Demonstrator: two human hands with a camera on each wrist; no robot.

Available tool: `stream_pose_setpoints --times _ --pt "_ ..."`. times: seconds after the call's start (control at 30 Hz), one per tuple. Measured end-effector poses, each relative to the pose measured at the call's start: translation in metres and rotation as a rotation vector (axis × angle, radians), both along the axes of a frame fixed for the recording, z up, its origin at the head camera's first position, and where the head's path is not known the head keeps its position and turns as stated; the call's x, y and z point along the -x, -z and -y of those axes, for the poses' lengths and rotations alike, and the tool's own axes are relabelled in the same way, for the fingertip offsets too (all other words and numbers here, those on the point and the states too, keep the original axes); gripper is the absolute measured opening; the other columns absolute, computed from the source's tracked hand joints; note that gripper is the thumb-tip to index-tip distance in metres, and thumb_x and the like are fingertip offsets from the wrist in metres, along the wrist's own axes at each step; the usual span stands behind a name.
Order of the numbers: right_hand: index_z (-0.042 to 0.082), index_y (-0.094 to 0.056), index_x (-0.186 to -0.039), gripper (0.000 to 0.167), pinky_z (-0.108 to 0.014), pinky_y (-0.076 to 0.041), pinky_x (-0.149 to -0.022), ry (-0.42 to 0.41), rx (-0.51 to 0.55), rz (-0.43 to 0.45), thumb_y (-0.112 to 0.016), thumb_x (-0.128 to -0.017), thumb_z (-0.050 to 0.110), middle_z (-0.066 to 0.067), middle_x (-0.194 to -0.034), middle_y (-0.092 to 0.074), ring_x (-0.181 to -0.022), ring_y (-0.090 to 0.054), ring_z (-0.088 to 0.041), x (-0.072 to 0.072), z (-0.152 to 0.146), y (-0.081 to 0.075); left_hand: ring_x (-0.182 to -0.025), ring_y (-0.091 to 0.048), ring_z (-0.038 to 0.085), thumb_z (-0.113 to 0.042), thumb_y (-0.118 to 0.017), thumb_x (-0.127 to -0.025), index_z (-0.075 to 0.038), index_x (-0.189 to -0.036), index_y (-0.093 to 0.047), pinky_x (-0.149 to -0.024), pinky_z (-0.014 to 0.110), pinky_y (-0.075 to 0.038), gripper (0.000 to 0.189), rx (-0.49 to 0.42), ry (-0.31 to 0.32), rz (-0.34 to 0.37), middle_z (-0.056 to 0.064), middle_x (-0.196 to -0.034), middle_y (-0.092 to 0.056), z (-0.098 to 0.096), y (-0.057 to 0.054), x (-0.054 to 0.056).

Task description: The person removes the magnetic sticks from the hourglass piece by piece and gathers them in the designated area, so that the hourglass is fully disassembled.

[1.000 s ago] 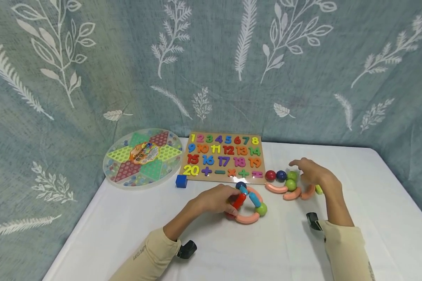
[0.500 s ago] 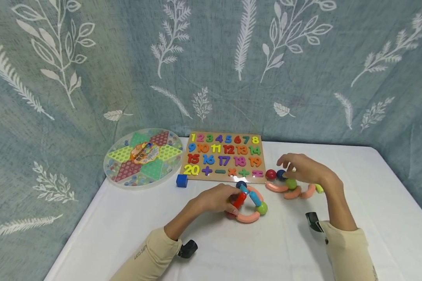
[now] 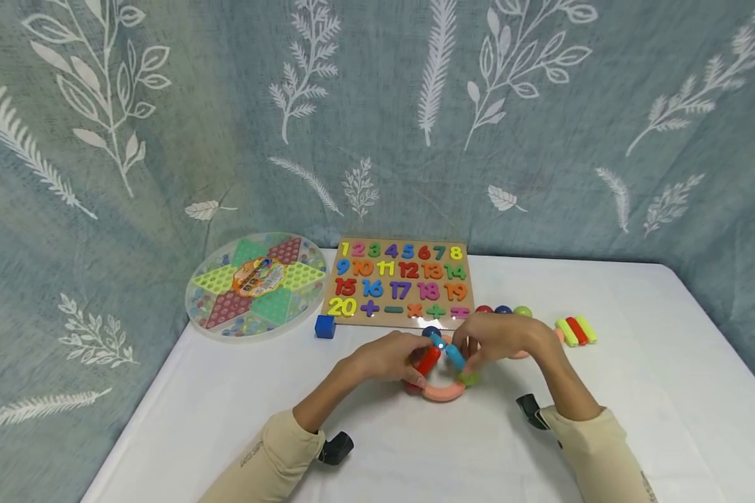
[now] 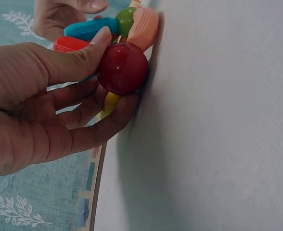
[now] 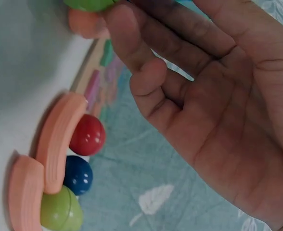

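On the white table stands a magnetic ball-and-stick frame: a peach curved stick point(image 3: 443, 392) at its base, a red stick point(image 3: 428, 361), blue sticks point(image 3: 456, 357), a dark blue ball point(image 3: 431, 333) and a green ball point(image 4: 125, 21). My left hand point(image 3: 386, 356) grips its left corner, with the thumb and fingers around a red ball point(image 4: 123, 69). At the opposite corner my right hand point(image 3: 500, 337) holds the frame by the blue stick and green ball, fingers bent. Its palm hides part of the frame in the right wrist view.
A number board point(image 3: 398, 283) lies behind the frame, with a round Chinese checkers board point(image 3: 254, 286) to its left. A blue cube point(image 3: 324, 326) sits between. Loose balls, peach curved sticks point(image 5: 59, 142) and yellow and red sticks point(image 3: 575, 331) lie right.
My right hand has moved left and nearer, from the loose balls to the frame's right corner. The yellow and red sticks are uncovered. My left hand stays at the left corner.
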State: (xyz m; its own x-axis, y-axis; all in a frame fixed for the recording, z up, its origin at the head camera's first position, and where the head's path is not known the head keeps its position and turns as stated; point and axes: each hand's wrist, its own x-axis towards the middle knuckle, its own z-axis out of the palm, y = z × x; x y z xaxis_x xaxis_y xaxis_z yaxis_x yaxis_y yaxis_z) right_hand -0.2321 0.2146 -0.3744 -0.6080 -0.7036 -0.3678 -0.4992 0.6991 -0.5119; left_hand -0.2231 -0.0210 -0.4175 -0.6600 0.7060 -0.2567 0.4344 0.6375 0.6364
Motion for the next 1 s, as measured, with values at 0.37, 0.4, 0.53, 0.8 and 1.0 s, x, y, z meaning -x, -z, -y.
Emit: stream_pose_setpoints --times 0.37,0.4,0.53,0.8,1.0 --pt "0.013 -0.07 -0.082 0.017 -0.018 -0.049 -0.067 0.009 -0.01 -0.034 -0.086 -0.086 0.014 0.009 -0.074 -0.061 -0.071 -0.052 -0.003 -0.001 0.009 0.008 -0.096 -0.057 0.017 -0.016 -0.083 -0.09 -0.007 -0.12 -0.067 -0.09 0.029 -0.053 0.035 0.01 0.018 -0.03 0.004 -0.104 -0.067 0.0 -0.001 -0.002" --pt "0.013 -0.07 -0.083 0.016 -0.018 -0.05 -0.067 0.01 -0.009 -0.042 -0.085 -0.087 0.013 0.009 -0.075 -0.061 -0.071 -0.053 -0.004 -0.002 0.01 0.007 -0.097 -0.056 0.017 -0.016 -0.082 -0.09 -0.007 -0.121 -0.067 -0.091 0.029 -0.053 0.036 0.009 0.016 -0.03 0.004 -0.105 -0.067 0.0 -0.001 -0.002" --pt "0.01 -0.072 -0.088 0.008 -0.018 -0.051 -0.069 0.006 0.032 -0.048 -0.079 -0.089 0.006 0.008 -0.077 -0.061 -0.072 -0.053 -0.004 -0.002 0.01 0.006 -0.097 -0.057 0.017 -0.016 -0.083 -0.09 -0.007 -0.122 -0.067 -0.092 0.03 -0.054 0.036 0.009 0.009 -0.021 0.005 -0.106 -0.067 0.001 -0.002 -0.003" --pt "0.005 -0.062 -0.105 0.02 -0.02 -0.042 -0.063 0.07 0.127 -0.087 -0.073 -0.089 0.004 0.006 -0.076 -0.053 -0.069 -0.049 -0.006 0.001 -0.008 -0.003 -0.099 -0.056 0.016 -0.018 -0.082 -0.091 -0.008 -0.126 -0.066 -0.093 0.03 -0.053 0.039 0.021 0.005 -0.03 0.004 -0.106 -0.066 0.001 -0.002 -0.003" --pt "0.002 -0.041 -0.126 0.032 -0.024 -0.046 -0.068 0.227 0.214 -0.091 -0.063 -0.103 0.008 -0.006 -0.087 -0.067 -0.072 -0.056 -0.012 -0.002 -0.036 -0.018 -0.098 -0.056 0.016 -0.018 -0.081 -0.092 -0.009 -0.128 -0.066 -0.091 0.03 -0.053 0.04 0.018 0.003 -0.017 0.005 -0.106 -0.067 0.002 0.0 -0.004"
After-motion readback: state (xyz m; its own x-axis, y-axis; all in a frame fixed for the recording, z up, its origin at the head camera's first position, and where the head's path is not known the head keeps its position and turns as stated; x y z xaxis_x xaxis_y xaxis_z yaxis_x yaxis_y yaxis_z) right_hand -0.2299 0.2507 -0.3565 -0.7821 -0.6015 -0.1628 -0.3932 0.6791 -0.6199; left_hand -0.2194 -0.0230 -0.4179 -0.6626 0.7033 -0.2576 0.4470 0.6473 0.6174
